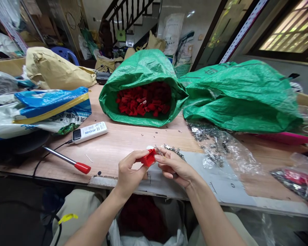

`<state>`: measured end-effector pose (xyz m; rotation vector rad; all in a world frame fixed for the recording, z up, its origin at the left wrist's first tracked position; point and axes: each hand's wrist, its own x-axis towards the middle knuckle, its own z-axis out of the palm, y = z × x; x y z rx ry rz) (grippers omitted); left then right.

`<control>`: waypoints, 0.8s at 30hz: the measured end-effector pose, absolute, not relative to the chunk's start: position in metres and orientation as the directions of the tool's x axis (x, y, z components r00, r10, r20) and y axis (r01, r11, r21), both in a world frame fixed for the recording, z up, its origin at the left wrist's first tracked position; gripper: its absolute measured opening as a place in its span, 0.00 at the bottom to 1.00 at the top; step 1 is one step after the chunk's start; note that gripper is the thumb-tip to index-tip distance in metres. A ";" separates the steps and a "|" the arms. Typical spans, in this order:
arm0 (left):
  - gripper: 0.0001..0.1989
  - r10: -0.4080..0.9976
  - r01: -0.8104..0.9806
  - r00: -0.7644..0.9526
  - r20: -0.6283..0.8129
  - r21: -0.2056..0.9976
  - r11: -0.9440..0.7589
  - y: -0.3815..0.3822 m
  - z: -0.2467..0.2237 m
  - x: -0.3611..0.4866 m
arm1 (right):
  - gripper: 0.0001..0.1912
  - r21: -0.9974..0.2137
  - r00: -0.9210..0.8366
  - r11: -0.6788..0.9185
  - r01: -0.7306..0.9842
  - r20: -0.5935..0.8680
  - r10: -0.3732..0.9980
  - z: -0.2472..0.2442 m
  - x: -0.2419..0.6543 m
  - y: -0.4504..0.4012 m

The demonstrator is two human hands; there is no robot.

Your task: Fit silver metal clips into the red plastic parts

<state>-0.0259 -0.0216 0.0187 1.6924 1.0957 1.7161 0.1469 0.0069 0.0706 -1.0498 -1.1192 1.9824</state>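
Between the thumb and fingers of my left hand is a small red plastic housing, its hollow side turned toward my right hand. My right hand pinches a thin metal piece at the edge of the housing; its exact kind is unclear. A dark bit shows below the right fingers, mostly hidden. Small metal parts lie in a pile just behind my right hand. Beyond both hands, an open green sack lies on its side with many red plastic pieces inside.
A second green sack lies at right, beside clear bags of metal parts. A white handheld device and a red-tipped metal lever are at left. Below the table edge, a white bag holds dark red pieces.
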 end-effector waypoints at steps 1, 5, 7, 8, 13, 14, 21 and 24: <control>0.13 0.808 0.194 -0.124 0.576 0.813 -0.549 -0.022 0.019 -0.026 | 0.22 -0.894 -0.475 -0.432 -0.119 -0.331 0.816 0.070 0.149 0.007; 0.13 0.824 0.180 -0.142 0.548 0.833 -0.523 -0.023 0.022 -0.024 | 0.21 -0.955 -0.391 -0.296 -0.032 -0.260 0.883 0.070 0.153 0.006; 0.13 0.824 0.176 -0.132 0.551 0.831 -0.527 -0.024 0.022 -0.023 | 0.20 -0.980 -0.364 -0.195 0.044 -0.198 0.910 0.069 0.153 0.006; 0.14 0.820 0.182 -0.121 0.560 0.825 -0.536 -0.024 0.022 -0.023 | 0.20 -0.985 -0.355 -0.141 0.095 -0.166 0.920 0.068 0.153 0.006; 0.16 0.761 0.262 -0.028 0.648 0.740 -0.620 -0.025 0.020 -0.024 | 0.17 -0.947 -0.302 0.045 0.317 -0.056 0.952 0.062 0.155 0.002; 0.16 0.752 0.273 -0.017 0.659 0.726 -0.631 -0.025 0.021 -0.024 | 0.17 -0.953 -0.299 0.041 0.301 -0.054 0.953 0.062 0.154 0.001; 0.15 0.724 0.243 0.066 0.686 0.693 -0.679 -0.030 0.032 -0.024 | 0.18 -0.980 -0.431 -0.182 0.076 -0.197 0.881 0.071 0.158 -0.008; 0.14 0.703 0.163 0.120 0.701 0.685 -0.710 -0.034 0.032 -0.021 | 0.17 -0.943 -0.529 -0.331 0.038 -0.300 0.793 0.070 0.167 -0.007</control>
